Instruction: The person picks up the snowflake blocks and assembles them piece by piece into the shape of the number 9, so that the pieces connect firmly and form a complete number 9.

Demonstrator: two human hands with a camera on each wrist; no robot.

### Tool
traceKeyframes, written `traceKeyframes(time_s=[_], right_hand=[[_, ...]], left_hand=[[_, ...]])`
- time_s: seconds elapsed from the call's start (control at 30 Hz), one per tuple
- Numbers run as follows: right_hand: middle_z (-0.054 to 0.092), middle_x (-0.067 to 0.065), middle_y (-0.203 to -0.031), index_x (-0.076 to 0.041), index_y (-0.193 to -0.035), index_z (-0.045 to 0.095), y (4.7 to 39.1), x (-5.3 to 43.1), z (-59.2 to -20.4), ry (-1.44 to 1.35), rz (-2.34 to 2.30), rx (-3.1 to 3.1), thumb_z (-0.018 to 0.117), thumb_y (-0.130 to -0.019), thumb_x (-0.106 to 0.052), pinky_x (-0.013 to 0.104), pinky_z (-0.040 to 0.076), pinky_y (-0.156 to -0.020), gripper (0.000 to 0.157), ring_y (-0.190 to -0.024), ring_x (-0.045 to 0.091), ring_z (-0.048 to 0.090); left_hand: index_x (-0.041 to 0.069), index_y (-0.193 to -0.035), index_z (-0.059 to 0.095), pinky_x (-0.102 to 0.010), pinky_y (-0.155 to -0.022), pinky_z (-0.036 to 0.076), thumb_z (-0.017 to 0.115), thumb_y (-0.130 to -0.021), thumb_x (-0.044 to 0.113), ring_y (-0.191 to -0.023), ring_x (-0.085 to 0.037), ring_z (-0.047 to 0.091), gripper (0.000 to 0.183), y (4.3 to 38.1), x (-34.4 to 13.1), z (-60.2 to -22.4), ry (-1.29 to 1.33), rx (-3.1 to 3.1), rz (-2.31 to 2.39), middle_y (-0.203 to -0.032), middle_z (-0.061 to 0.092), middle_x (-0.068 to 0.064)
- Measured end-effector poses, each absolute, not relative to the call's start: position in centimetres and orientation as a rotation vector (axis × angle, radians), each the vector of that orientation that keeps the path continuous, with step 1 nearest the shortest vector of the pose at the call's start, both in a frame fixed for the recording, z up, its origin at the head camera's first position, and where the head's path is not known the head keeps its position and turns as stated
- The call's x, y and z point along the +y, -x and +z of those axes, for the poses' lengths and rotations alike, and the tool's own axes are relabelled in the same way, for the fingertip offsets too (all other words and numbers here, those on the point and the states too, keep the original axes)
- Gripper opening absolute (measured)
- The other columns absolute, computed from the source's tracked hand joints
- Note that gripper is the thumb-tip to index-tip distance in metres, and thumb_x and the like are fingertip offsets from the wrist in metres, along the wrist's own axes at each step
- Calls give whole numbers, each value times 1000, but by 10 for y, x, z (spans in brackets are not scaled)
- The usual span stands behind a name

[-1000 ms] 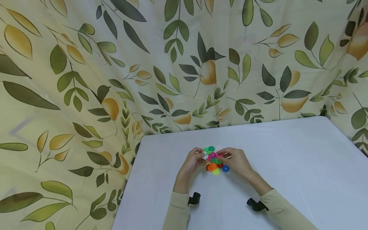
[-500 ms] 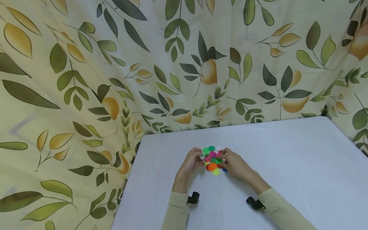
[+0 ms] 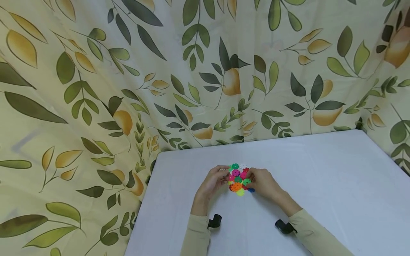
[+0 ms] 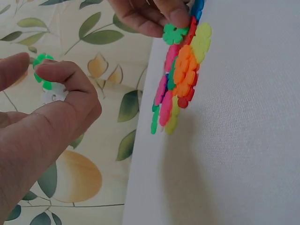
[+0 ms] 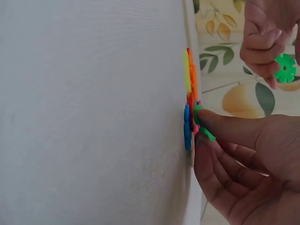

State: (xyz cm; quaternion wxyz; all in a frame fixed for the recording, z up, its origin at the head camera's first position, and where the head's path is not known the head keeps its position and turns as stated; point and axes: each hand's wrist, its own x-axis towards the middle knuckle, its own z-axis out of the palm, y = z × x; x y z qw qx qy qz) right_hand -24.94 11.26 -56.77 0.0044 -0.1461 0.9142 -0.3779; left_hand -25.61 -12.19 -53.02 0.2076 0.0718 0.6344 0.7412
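Note:
On the white table lies a bunch of flower-shaped plastic discs [image 3: 236, 186] in orange, pink, red, yellow, green and blue, some overlapping. At its right side my right hand [image 3: 264, 183] pinches a green flower-shaped disc [image 5: 206, 129] between thumb and fingertips, close over the bunch. My left hand [image 3: 211, 181] is raised at the left side, its index finger bent over a bright green flower-shaped disc [image 4: 43, 70]. A white disc [image 4: 55, 93] shows just below that green one, partly hidden by the fingers. A blue disc [image 5: 187, 126] lies under my right fingertips.
The white-covered table [image 3: 320, 177] reaches back to a leaf-patterned curtain [image 3: 272, 71]. Black wrist cameras [image 3: 215, 221] sit at both sleeves. The table's left edge runs beside my left arm.
My right hand has drawn back slightly from over the bunch, and the green disc at its fingertips shows more plainly. The discs in my left hand have turned and are now mostly hidden by its fingers.

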Motion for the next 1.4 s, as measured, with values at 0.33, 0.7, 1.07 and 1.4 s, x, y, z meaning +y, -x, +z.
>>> traceKeyframes(time_s=[0.33, 0.7, 1.07, 1.4], right_hand=[[73, -2, -82, -7, -105, 78, 250, 117, -553, 373, -1542, 2729, 83, -91, -16, 26, 57, -64, 18, -72, 15, 68], [77, 16, -90, 3, -110, 74, 242, 115, -530, 265, -2008, 2349, 78, -96, -14, 45, 62, -75, 22, -79, 37, 77], [75, 26, -94, 7, -111, 72, 237, 114, -522, 242, -2096, 2245, 76, -97, -18, 46, 62, -76, 29, -79, 35, 77], [76, 23, -91, 5, -108, 73, 236, 112, -524, 226, -2083, 2318, 77, -97, -17, 39, 63, -71, 24, -74, 29, 77]], left_hand=[[-15, -139, 47, -24, -81, 52, 52, -108, 8, -84, -12, 57, 39, 258, -122, -530, -287, 1744, 2031, -92, 61, -1], [-14, -134, 48, -28, -72, 37, 47, -111, 12, -75, -11, 45, 35, 256, -119, -533, -309, 1731, 1990, -88, 53, 0], [-4, -121, 61, -27, -67, 37, 56, -108, 21, -70, -11, 45, 29, 254, -112, -533, -328, 1762, 1946, -92, 59, -6], [3, -122, 60, -25, -61, 35, 58, -108, 22, -63, -11, 40, 24, 252, -111, -534, -313, 1764, 1926, -83, 56, -2]])
